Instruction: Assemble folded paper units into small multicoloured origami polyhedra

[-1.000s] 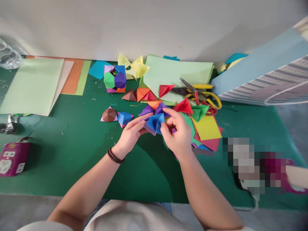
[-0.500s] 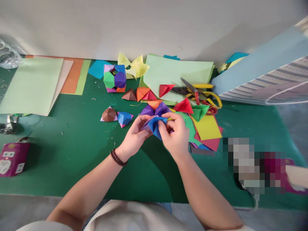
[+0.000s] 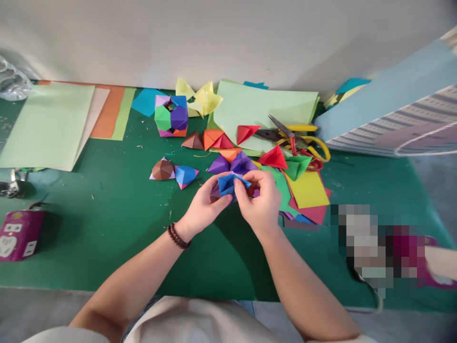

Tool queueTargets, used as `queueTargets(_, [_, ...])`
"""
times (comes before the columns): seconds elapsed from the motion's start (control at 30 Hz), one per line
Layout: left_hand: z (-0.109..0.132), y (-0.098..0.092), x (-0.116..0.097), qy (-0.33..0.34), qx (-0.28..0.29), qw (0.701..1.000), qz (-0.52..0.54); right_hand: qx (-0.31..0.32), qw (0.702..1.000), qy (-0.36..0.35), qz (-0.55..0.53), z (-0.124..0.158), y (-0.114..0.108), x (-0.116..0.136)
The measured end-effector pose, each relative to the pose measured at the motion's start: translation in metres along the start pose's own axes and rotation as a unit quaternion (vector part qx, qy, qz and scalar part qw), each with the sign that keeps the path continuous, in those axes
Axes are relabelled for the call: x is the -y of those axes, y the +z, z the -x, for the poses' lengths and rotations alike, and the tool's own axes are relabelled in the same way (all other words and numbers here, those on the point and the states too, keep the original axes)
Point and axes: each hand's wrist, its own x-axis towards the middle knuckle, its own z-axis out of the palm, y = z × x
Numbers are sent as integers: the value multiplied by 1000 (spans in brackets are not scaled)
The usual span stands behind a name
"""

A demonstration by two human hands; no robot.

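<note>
Between my two hands is a folded blue origami paper piece (image 3: pixel 227 184), with a bit of lilac paper showing behind it. My left hand (image 3: pixel 204 200) grips its left side, thumb across the front. With thumb and fingers, my right hand (image 3: pixel 260 193) pinches the right side. Just beyond my fingers lie purple folded pieces (image 3: pixel 243 163) and an orange one (image 3: pixel 230 153). To the left sit a brown-topped piece (image 3: pixel 163 170) and a blue-topped piece (image 3: pixel 185 176), both with pinkish points. Behind them stands a multicoloured paper ball (image 3: pixel 171 116).
Scissors (image 3: pixel 291 136) and pliers lie at the right on pale green sheets (image 3: pixel 264 105). Red folded pieces (image 3: pixel 273 157), a green one (image 3: pixel 297 166) and yellow paper (image 3: pixel 310 189) are near my right hand. Paper sheets (image 3: pixel 46 124) and a purple power socket (image 3: pixel 21 236) lie left.
The blue piece has turned in my fingers, so a wide blue pocket now faces up. My left thumb has shifted to the right across its front.
</note>
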Motion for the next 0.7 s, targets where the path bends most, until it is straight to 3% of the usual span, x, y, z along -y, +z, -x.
queueTargets(0.3, [-4, -6, -1, 29, -34, 992, -118, 74, 997, 12, 7, -2, 0, -2])
queueTargets(0.43, [-7, -8, 0, 64, -31, 990, -125, 94, 995, -32, -7, -2, 0, -1])
queueTargets(0.53, [-6, -6, -2, 66, -47, 991, -108, 95, 994, -62, 10, -3, -1, -1])
queueTargets(0.7, [-4, -4, -3, 47, -82, 992, -84, 71, 997, -10, 21, -5, -4, -4])
